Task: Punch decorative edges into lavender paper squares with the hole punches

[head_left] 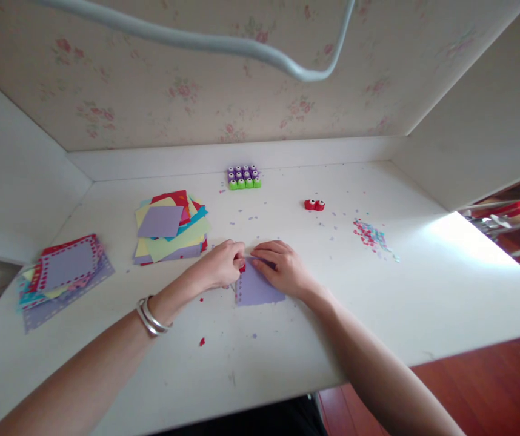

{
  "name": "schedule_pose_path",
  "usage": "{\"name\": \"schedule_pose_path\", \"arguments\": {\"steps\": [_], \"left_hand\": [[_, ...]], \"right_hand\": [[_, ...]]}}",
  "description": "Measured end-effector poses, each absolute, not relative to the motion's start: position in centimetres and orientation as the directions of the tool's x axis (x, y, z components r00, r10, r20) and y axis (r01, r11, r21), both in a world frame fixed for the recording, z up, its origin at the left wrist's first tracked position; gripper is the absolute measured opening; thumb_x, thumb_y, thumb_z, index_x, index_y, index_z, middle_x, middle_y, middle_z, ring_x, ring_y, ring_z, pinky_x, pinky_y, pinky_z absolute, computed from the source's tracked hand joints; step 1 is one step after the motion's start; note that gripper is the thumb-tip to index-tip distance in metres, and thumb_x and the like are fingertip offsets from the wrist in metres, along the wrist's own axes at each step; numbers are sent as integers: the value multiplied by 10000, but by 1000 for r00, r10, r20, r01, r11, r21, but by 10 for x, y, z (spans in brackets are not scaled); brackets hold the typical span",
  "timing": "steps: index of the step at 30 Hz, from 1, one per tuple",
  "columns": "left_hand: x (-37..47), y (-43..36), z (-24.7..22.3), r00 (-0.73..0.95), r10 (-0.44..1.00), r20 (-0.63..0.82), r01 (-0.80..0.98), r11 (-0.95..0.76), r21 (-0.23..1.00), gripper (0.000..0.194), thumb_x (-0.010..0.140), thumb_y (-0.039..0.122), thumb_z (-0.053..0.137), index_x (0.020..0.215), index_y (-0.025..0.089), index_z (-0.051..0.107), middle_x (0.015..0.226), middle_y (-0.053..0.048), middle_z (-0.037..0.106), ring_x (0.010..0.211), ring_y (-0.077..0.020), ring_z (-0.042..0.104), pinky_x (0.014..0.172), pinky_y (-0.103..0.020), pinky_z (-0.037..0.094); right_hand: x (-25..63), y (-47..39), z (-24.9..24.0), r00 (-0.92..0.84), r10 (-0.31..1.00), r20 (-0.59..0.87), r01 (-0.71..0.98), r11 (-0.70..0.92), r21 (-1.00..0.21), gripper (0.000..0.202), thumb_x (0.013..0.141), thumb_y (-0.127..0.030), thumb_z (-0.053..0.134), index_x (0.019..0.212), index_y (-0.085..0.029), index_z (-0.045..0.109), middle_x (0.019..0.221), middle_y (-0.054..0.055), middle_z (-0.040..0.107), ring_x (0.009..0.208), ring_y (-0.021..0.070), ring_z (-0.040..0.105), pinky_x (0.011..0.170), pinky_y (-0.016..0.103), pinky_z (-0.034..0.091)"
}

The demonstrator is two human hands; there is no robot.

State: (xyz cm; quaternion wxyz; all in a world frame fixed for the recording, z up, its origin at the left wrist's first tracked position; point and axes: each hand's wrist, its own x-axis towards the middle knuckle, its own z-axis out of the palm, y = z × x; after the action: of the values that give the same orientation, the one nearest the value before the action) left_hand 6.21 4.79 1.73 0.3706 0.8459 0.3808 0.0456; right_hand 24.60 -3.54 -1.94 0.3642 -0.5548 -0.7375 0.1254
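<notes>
A sheet of purple paper [260, 289] lies on the white table in front of me, with a row of small punched holes along its left edge. My left hand [227, 265] is closed around a small red craft punch [242, 267] at the paper's upper left edge; most of the punch is hidden by the fingers. My right hand [282, 266] rests on the upper right part of the same sheet, its fingers stretched out and pressing it down. Red paper bits [202, 342] lie on the table below my left hand.
A pile of coloured paper [162, 223] lies left of centre, with punched sheets [70, 266] farther left. Purple and green punches [244, 177] stand at the back. Two red punches [314, 205] and a heap of confetti [371, 235] are to the right. A pale cable [196, 39] hangs overhead.
</notes>
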Motion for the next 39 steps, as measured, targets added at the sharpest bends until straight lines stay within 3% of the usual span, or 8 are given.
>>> {"name": "schedule_pose_path", "arguments": {"steps": [10, 15, 19, 24, 27, 31, 35, 39], "left_hand": [[60, 48, 20, 725, 652, -221, 600, -441, 667, 158, 835, 192, 453, 678, 201, 465, 783, -4, 520, 430, -92, 487, 358, -225, 347], [53, 47, 23, 739, 671, -68, 566, -562, 604, 198, 904, 266, 474, 763, 201, 597, 847, -29, 569, 715, -167, 621, 664, -291, 511], [41, 45, 22, 738, 673, -36, 569, -593, 570, 228, 943, 317, 470, 902, 214, 670, 961, -37, 630, 903, -194, 637, 882, -350, 480], [31, 32, 21, 732, 682, 3, 574, -619, 536, 283, 984, 332, 416, 995, 234, 681, 1031, -29, 651, 905, -176, 639, 874, -329, 488], [29, 26, 17, 733, 680, 35, 559, -630, 539, 235, 921, 368, 563, 1109, 258, 654, 1098, -26, 647, 906, -175, 644, 840, -305, 512], [25, 24, 8, 726, 674, 134, 516, -664, 541, 261, 881, 262, 636, 1142, 258, 637, 1097, -29, 657, 981, -189, 636, 903, -320, 504], [24, 21, -1, 710, 663, 238, 457, -691, 561, 240, 898, 220, 616, 1136, 248, 629, 1095, -42, 650, 1014, -188, 621, 915, -329, 505], [28, 13, -8, 665, 661, 347, 406, -710, 575, 227, 913, 210, 599, 1137, 238, 623, 1091, -49, 641, 1018, -174, 621, 911, -311, 518]], "right_hand": [[247, -36, -18, -166, 908, 385, 748, 370, -551, 207, 907, -262, 599, 1069, -237, 724, 1100, 68, 712, 1043, 226, 622, 946, 399, 473], [249, -37, -15, -194, 914, 355, 774, 365, -517, 221, 874, -287, 651, 1076, -249, 730, 1138, 66, 696, 1077, 237, 601, 970, 411, 455], [250, -37, -14, -197, 925, 326, 782, 349, -517, 206, 886, -276, 633, 1062, -248, 738, 1144, 59, 693, 1080, 232, 596, 977, 404, 445], [249, -38, -13, -191, 936, 297, 785, 327, -526, 210, 898, -270, 612, 1070, -262, 732, 1155, 57, 687, 1098, 235, 584, 978, 411, 437], [248, -40, -12, -186, 938, 292, 793, 319, -518, 288, 904, -309, 604, 1173, -241, 681, 1213, 79, 658, 1139, 247, 560, 997, 423, 425], [246, -42, -10, -186, 944, 273, 809, 305, -502, 350, 894, -349, 614, 1212, -207, 645, 1298, 108, 601, 1204, 278, 513, 1022, 452, 403], [248, -40, -9, -117, 951, 287, 740, 276, -614, 140, 856, -270, 656, 972, -203, 696, 1229, 89, 636, 1163, 251, 546, 1015, 418, 412], [250, -38, -4, -36, 981, 193, 526, 183, -830, 28, 840, -225, 646, 856, -201, 650, 1108, 57, 689, 1011, 200, 635, 911, 363, 482]]}}
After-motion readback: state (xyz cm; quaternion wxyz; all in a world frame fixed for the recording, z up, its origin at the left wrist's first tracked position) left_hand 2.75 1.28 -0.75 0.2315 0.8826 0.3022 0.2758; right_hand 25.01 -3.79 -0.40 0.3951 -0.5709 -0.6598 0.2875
